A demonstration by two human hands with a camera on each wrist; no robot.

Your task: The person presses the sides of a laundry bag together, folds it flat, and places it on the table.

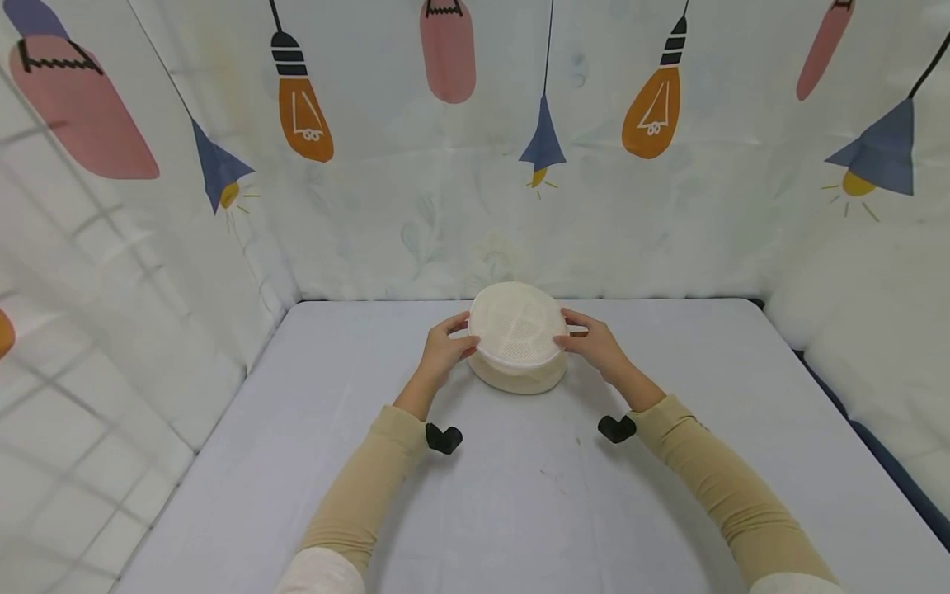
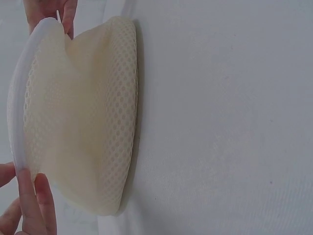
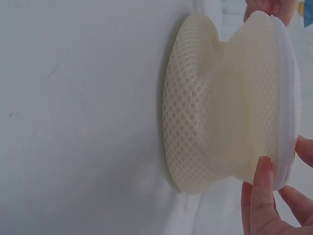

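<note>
A cream mesh laundry bag (image 1: 517, 326), round and drum-shaped, stands at the far middle of the table. My left hand (image 1: 443, 351) pinches the left side of its upper rim, and my right hand (image 1: 599, 351) grips the same rim on the right. In the left wrist view, the bag's soft wall (image 2: 83, 127) sags inward between the raised white rim (image 2: 19, 98) and the wider base on the tabletop. Fingers (image 3: 263, 196) of the right hand press the wall just under the white band in the right wrist view.
A white cloth covers the table (image 1: 512, 511). Right behind the bag, at the table's back edge, hangs a pale curtain (image 1: 475, 223) printed with lamps and bulbs. More pale fabric (image 1: 868, 280) hangs at the right. A black heart-shaped piece (image 1: 444, 439) sits at each sleeve cuff.
</note>
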